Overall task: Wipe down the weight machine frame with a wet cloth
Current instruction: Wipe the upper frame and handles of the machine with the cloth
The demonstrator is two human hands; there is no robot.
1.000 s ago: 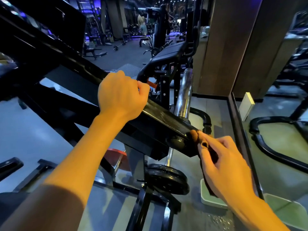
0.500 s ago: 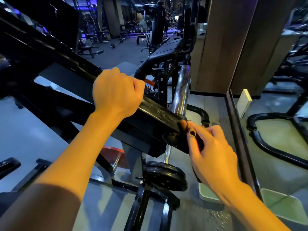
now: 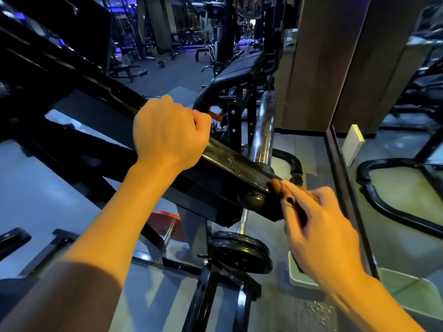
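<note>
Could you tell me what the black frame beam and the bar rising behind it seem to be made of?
Frame beam: likely steel with glossy black paint, judging by its sharp highlights and wet streaks. Upright bar: probably chromed or polished metal, since it reflects like a mirror.

You will find no readable text, label, brand, number or sign here. The scuffed marks on the black frame beam [image 3: 242, 167] cannot be made out as lettering.
</note>
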